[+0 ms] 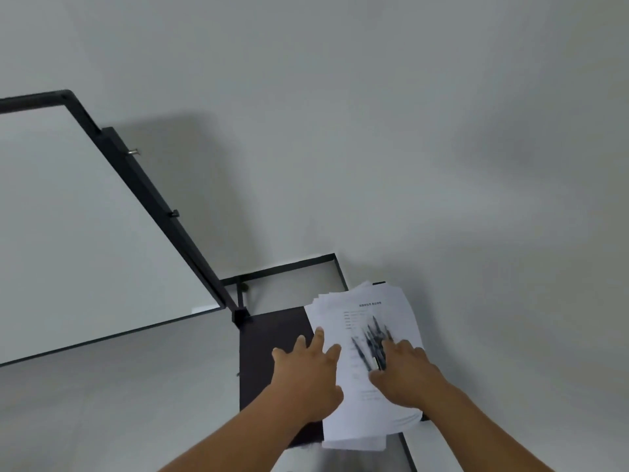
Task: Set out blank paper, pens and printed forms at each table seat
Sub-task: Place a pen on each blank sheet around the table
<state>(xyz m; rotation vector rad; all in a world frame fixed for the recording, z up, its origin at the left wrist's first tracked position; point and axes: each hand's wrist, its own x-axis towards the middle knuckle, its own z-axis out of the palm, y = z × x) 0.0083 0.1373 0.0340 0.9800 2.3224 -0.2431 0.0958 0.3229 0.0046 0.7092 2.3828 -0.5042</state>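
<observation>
The papers lie in one loose pile on a dark counter by the wall; the top sheet has print on it, so it looks like a form; I cannot tell if blank sheets lie under it; the pens lie in a bunch on top of the pile, a bit blurred. The left hand is flat with its fingers spread, and its fingertips touch the left edge of the pile; the right hand rests on the pile just beside the pens, touching them; I cannot tell if its grip is closed on a pen or just lying there. A whiteboard stands to the left. No table seat shows here; I think nothing is set out yet, so all the seats are left to do.
</observation>
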